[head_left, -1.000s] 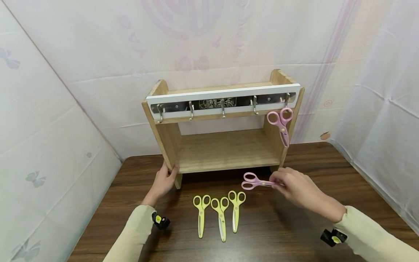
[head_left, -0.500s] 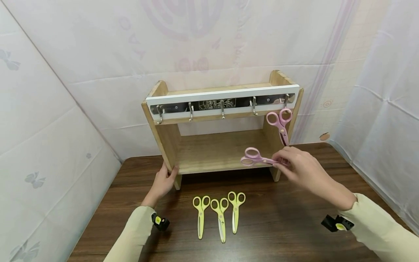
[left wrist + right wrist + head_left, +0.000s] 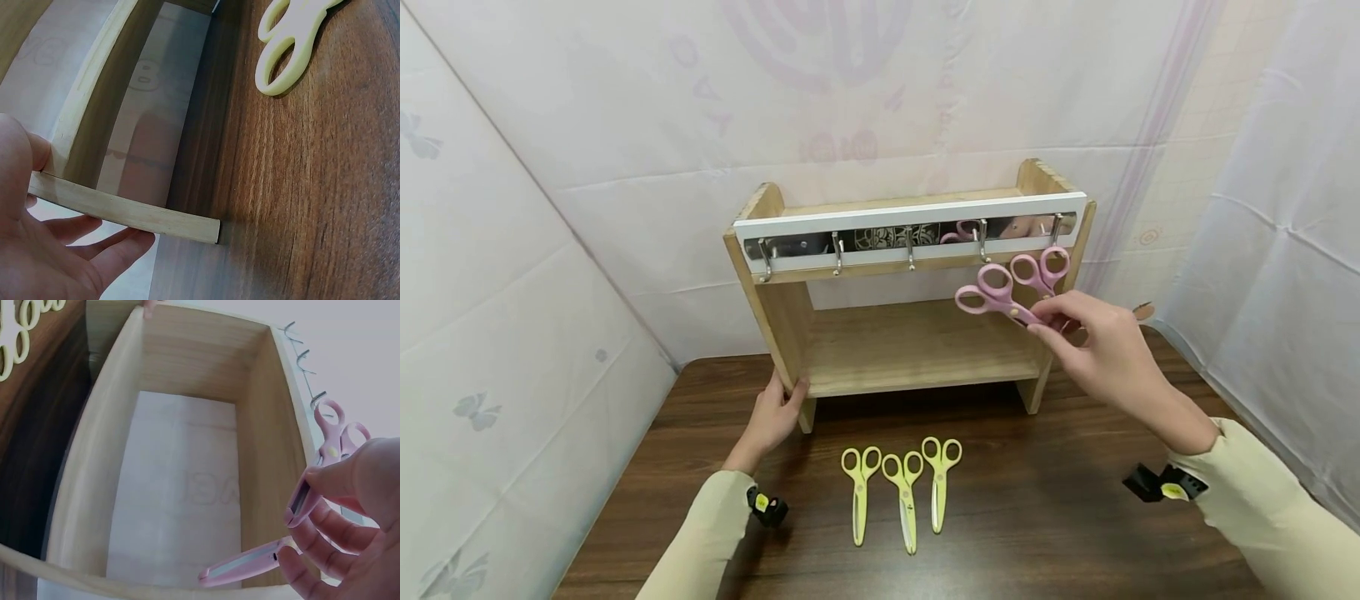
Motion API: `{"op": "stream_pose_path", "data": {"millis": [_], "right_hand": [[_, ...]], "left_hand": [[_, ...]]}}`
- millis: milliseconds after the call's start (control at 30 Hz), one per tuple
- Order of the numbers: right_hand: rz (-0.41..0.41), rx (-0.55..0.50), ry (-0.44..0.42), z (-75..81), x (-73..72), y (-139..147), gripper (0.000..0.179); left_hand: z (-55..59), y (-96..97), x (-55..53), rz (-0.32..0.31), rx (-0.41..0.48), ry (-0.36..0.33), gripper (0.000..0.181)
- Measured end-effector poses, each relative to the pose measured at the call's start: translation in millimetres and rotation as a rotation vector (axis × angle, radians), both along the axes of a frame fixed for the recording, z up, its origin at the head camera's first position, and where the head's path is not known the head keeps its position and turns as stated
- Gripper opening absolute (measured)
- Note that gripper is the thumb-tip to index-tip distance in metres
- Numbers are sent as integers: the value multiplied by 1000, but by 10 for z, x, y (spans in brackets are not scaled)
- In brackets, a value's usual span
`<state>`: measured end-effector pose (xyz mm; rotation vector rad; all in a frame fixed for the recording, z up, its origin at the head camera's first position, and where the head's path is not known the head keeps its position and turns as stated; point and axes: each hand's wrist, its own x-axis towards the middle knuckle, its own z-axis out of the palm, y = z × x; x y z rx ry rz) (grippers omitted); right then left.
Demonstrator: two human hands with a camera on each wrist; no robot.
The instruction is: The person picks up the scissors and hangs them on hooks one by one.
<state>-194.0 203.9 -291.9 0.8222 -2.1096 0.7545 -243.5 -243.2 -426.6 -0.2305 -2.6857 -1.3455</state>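
My right hand (image 3: 1097,350) pinches a pair of pink scissors (image 3: 996,296) by the blade end, handle loops up and to the left, just below the hook rail (image 3: 887,237). A second pair of pink scissors (image 3: 1037,271) hangs by a loop from the rightmost hook, partly hidden behind my right hand; in the right wrist view its blades (image 3: 244,565) show below the fingers. My left hand (image 3: 775,412) grips the lower left side of the wooden shelf (image 3: 917,342), thumb at the front and fingers behind the side board (image 3: 131,209).
Three yellow-green scissors (image 3: 904,496) lie side by side on the dark wooden table (image 3: 1022,533), in front of the shelf. Metal hooks (image 3: 837,254) stick out along the rail. White patterned cloth (image 3: 647,125) stands behind and at both sides.
My right hand has lifted the pink scissors from low over the table up to just beneath the rail, tilting the loops upward. The left hand stays on the shelf.
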Motion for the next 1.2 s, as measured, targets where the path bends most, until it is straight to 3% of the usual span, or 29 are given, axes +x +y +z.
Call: {"op": "stream_pose_path", "data": {"millis": [367,1200], "right_hand": [[-65,-54,-75,21,-23,-66,15],[-40,-38,-120,-55,-32,-86,13]], "left_hand": [[-6,0,4,1,-26,5,59],[-12,3,11,-6,-37,13,60]]}}
